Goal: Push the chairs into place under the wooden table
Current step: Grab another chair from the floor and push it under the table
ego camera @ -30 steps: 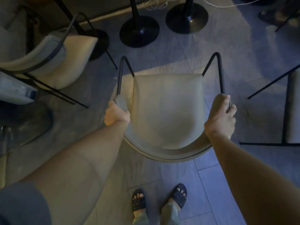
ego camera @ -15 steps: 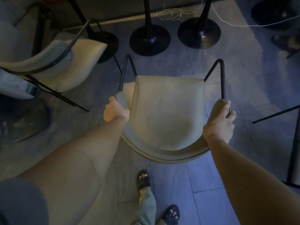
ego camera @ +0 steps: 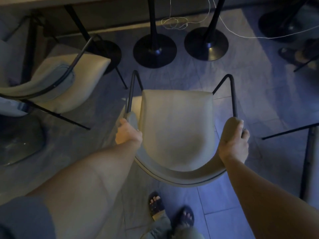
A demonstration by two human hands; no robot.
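dim tiled floor all round, bluish light, black pedestal bases lined up ahead under the wooden table, edge only just showing along the top. closer to those bases than a second ago, with more of the table edge in view, so the chair has been walked forward and the push is well underway, not finished though: front of the seat still short of the bases, well out from under the top. second chair off to the left, angled, seemingly part tucked in already (hard to say in this light). loose white cord trailing on the floor past the bases. left hand wrapped closed round the left armrest end, right hand clamped over the right one, fingers curled down the outside. chair sits squarely between the two hands, seat stretching away forward, backrest curving nearest the body.
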